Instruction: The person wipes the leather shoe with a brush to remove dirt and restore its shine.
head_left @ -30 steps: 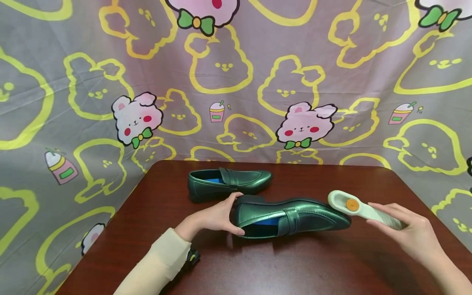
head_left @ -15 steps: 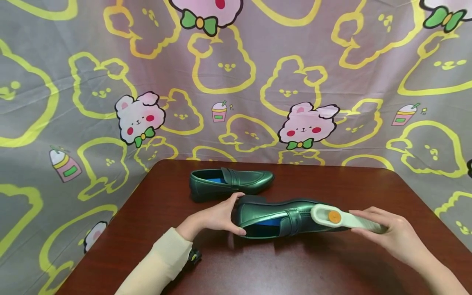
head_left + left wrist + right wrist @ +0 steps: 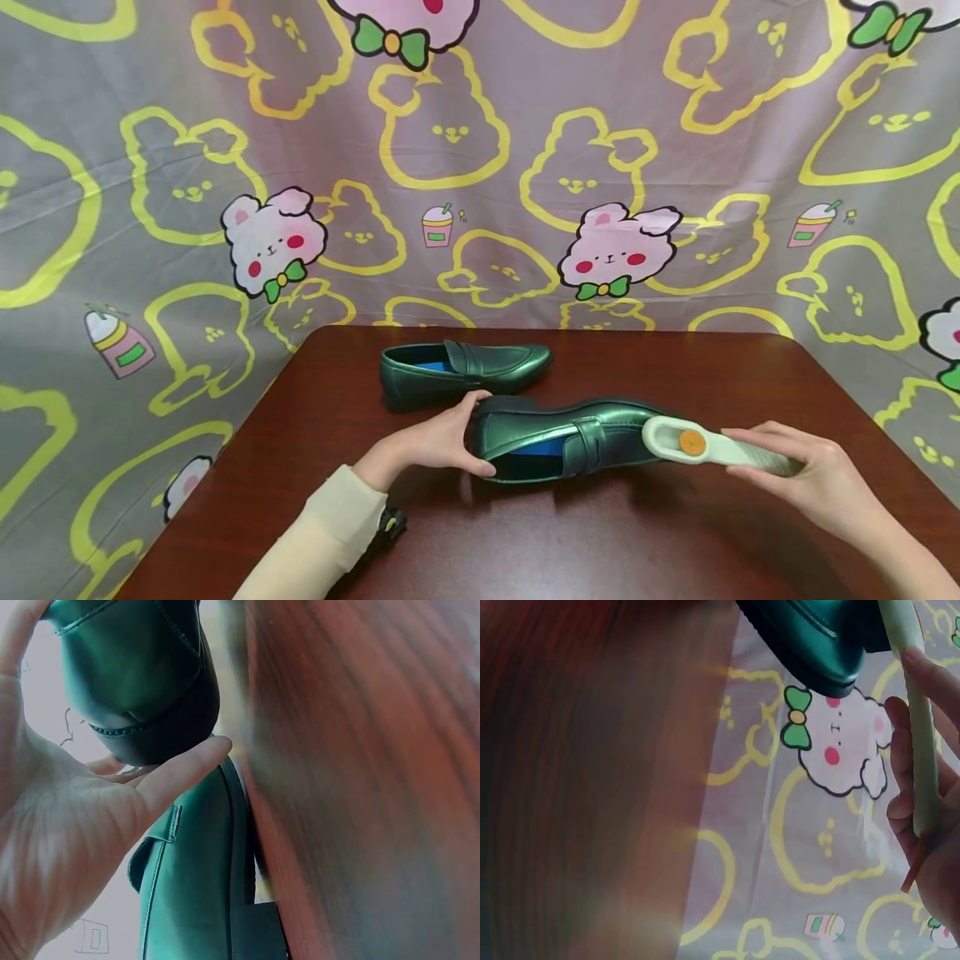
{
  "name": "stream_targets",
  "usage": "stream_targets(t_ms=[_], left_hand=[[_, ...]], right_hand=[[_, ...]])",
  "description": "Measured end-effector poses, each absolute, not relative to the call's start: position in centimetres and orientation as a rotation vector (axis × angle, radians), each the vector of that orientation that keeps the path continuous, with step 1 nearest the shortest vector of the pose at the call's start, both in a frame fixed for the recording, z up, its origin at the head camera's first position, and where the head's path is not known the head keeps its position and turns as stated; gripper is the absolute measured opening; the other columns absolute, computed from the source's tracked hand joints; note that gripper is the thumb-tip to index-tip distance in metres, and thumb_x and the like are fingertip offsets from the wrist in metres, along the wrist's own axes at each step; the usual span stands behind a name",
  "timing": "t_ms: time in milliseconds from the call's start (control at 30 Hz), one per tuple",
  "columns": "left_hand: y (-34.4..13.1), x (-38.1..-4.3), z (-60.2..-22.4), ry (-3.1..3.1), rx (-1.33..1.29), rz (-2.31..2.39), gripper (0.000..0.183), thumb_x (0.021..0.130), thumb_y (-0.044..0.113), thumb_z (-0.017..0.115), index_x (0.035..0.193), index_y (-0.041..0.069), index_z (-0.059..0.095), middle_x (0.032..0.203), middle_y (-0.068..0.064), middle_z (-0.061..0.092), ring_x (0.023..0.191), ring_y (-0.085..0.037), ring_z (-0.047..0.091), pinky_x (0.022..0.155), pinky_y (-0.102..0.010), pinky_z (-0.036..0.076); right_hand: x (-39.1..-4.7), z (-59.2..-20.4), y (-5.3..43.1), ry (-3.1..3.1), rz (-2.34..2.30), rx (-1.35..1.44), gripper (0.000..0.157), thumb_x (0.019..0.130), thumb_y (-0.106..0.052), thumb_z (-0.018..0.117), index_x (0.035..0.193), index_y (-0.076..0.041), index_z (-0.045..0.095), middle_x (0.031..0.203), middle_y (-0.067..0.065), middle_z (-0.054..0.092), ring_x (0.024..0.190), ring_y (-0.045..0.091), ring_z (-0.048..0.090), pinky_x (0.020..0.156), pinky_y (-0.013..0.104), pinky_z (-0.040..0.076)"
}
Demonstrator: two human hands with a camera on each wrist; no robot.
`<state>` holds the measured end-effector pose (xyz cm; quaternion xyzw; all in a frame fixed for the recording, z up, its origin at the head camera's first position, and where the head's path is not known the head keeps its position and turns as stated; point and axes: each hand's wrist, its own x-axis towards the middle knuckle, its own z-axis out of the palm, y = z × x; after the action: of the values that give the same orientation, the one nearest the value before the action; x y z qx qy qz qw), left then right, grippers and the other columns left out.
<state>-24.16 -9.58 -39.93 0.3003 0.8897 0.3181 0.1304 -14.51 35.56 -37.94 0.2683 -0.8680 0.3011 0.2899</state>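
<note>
A dark green loafer (image 3: 517, 433) is tipped so its opening faces me, with a blue insole inside. My left hand (image 3: 435, 437) grips it round the heel (image 3: 154, 727), thumb at the opening's rim and fingers at the sole side. Its toe end is partly covered by a pale green shoe brush (image 3: 708, 446) with an oval head and an orange round button. My right hand (image 3: 813, 471) holds the brush by its handle (image 3: 924, 765). The brush's working face is mostly hidden; whether it touches the leather I cannot tell.
Behind the held shoe, the matching green loafer (image 3: 465, 371) stands upright on the dark red-brown table (image 3: 570, 550), toe to the right. A cartoon-printed cloth (image 3: 495, 167) hangs around the table's back and sides. A small black object (image 3: 390, 523) shows below my left wrist.
The brush has come left and down over the loafer's toe, then shifted slightly back right. My left hand and the loafer have stayed nearly still.
</note>
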Motion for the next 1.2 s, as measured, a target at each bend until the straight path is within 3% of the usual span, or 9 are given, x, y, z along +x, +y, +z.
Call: stream_targets(t_ms=[167, 533, 833, 1000, 1200], left_hand=[[-9.6, -24.2, -40.0, 2.588, 0.878, 0.918, 0.105, 0.06, 0.057, 0.074, 0.137, 0.019, 0.014, 0.122, 0.0, 0.041, 0.11, -0.012, 0.041, 0.093, -0.036, 0.035], [-9.6, -24.3, -40.0, 2.579, 0.883, 0.917, 0.105, 0.061, 0.057, 0.074, 0.138, 0.017, 0.014, 0.122, -0.002, 0.041, 0.109, -0.013, 0.042, 0.093, -0.035, 0.035], [-9.6, -24.2, -39.8, 2.569, 0.869, 0.936, 0.102, 0.063, 0.052, 0.075, 0.137, 0.016, 0.015, 0.121, -0.002, 0.042, 0.107, -0.013, 0.043, 0.092, -0.036, 0.035], [-9.7, -24.2, -39.7, 2.568, 0.856, 0.933, 0.102, 0.063, 0.054, 0.074, 0.137, 0.017, 0.015, 0.12, -0.002, 0.043, 0.105, -0.013, 0.044, 0.092, -0.036, 0.035], [-9.8, -24.1, -40.0, 2.558, 0.848, 0.939, 0.103, 0.062, 0.056, 0.073, 0.138, 0.016, 0.015, 0.12, -0.002, 0.043, 0.105, -0.014, 0.044, 0.091, -0.037, 0.036]], right_hand=[[-14.9, -38.1, 36.1, -2.32, 0.774, 0.716, 0.052, 0.054, 0.002, 0.082, 0.102, -0.011, 0.068, 0.083, -0.009, 0.059, 0.069, -0.002, 0.045, 0.056, 0.013, 0.034], [-14.7, -38.1, 39.3, -2.352, 0.833, 0.391, 0.046, 0.06, 0.001, 0.08, 0.103, -0.011, 0.068, 0.083, -0.013, 0.059, 0.071, -0.004, 0.044, 0.061, 0.012, 0.03], [-14.1, -38.2, 36.5, -2.383, 0.769, 0.697, 0.05, 0.056, 0.0, 0.082, 0.102, -0.011, 0.068, 0.086, -0.009, 0.059, 0.073, -0.003, 0.048, 0.058, 0.012, 0.035], [-14.1, -38.5, 38.3, -2.372, 0.758, 0.635, 0.052, 0.053, 0.004, 0.082, 0.101, -0.01, 0.068, 0.085, -0.009, 0.058, 0.071, -0.003, 0.046, 0.058, 0.012, 0.034], [-13.9, -38.7, 40.7, -2.407, 0.849, 0.413, 0.046, 0.061, 0.0, 0.08, 0.104, -0.011, 0.067, 0.084, -0.01, 0.058, 0.069, -0.003, 0.043, 0.058, 0.012, 0.031]])
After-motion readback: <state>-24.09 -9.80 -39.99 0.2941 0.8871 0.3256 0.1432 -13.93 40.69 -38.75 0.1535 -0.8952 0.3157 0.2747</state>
